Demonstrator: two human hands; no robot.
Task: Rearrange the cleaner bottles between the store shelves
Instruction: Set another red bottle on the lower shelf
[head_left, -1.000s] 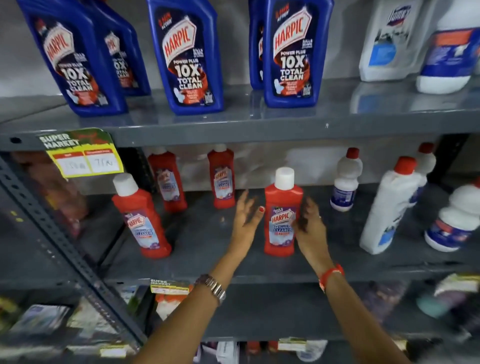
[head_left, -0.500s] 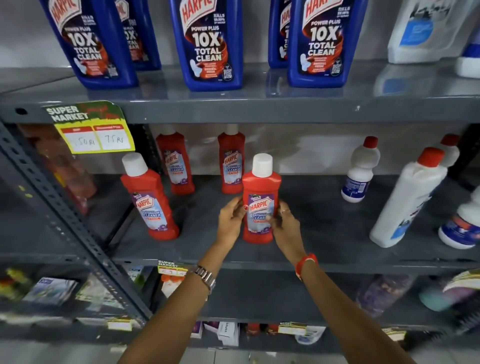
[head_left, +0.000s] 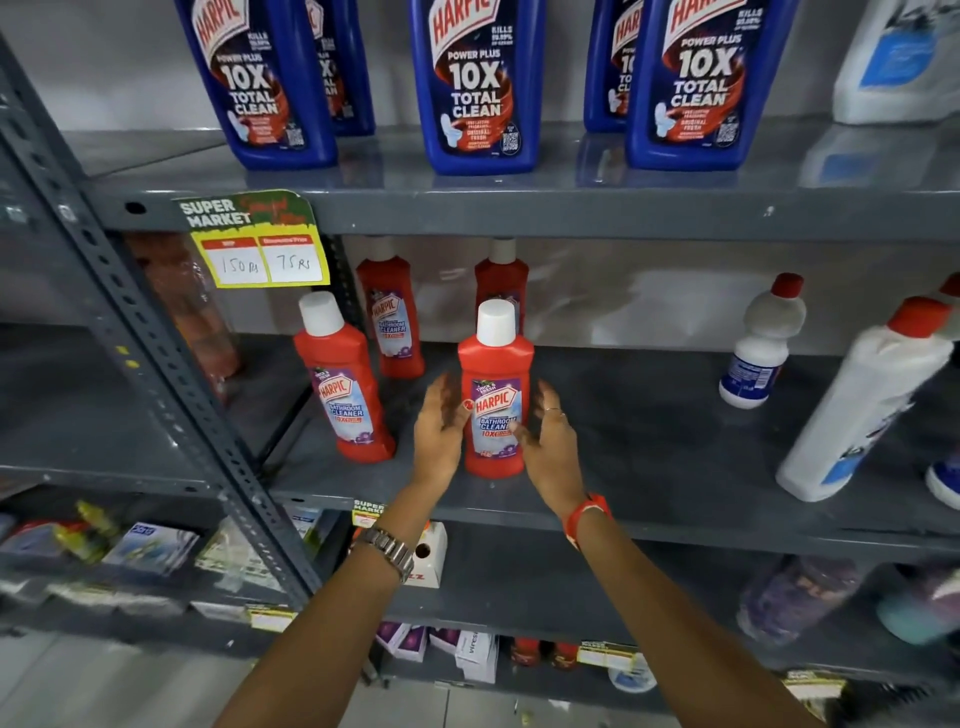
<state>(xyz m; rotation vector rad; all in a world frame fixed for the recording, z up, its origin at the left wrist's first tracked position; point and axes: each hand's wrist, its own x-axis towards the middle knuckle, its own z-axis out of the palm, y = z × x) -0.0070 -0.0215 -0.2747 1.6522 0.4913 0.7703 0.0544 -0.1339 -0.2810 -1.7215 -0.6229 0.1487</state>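
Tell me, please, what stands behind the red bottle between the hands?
Directly behind the red bottle stands another red bottle, with only its cap and shoulders showing; its label and base are covered. Whether anything sits behind that one cannot be seen.

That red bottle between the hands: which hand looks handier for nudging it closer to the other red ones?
Probably the right hand. It flanks the red bottle on the side away from the other red bottles, so it could push that way; the left hand stands between.

Bottle (head_left: 495, 395) upright on middle shelf (head_left: 649, 499), between hands
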